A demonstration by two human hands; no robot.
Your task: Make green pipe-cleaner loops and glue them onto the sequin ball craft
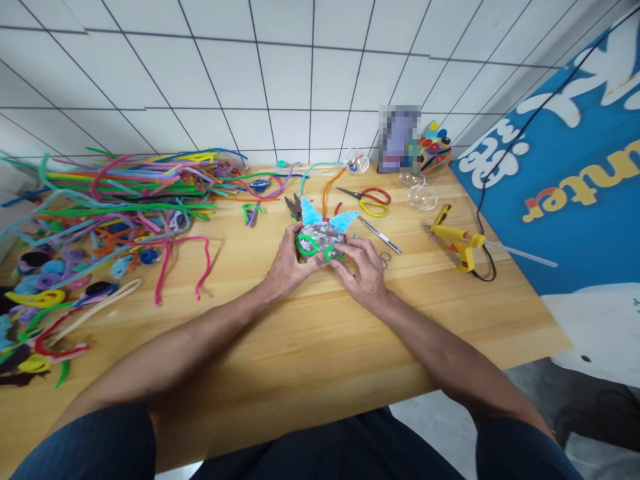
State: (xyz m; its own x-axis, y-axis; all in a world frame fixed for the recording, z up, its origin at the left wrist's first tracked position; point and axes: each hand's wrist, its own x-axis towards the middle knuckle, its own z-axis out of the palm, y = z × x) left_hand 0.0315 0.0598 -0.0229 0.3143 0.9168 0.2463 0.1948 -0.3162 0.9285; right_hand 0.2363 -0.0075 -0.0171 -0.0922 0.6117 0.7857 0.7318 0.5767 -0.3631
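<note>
A pipe-cleaner figure (323, 235) sits on the wooden table (310, 347): a mottled round body, two light-blue ears, green rings like glasses on its front. My left hand (290, 261) is wrapped around its left side. My right hand (361, 267) pinches the green ring at its lower right, fingers closed on it. Both hands hold the figure just above the tabletop.
A big heap of coloured pipe cleaners (110, 200) covers the table's left part. Scissors (370, 197), a thin metal tool (380, 235), clear plastic half-spheres (423, 197) and a yellow glue gun (457, 241) with cable lie right. A blue banner (565, 187) stands beyond the right edge.
</note>
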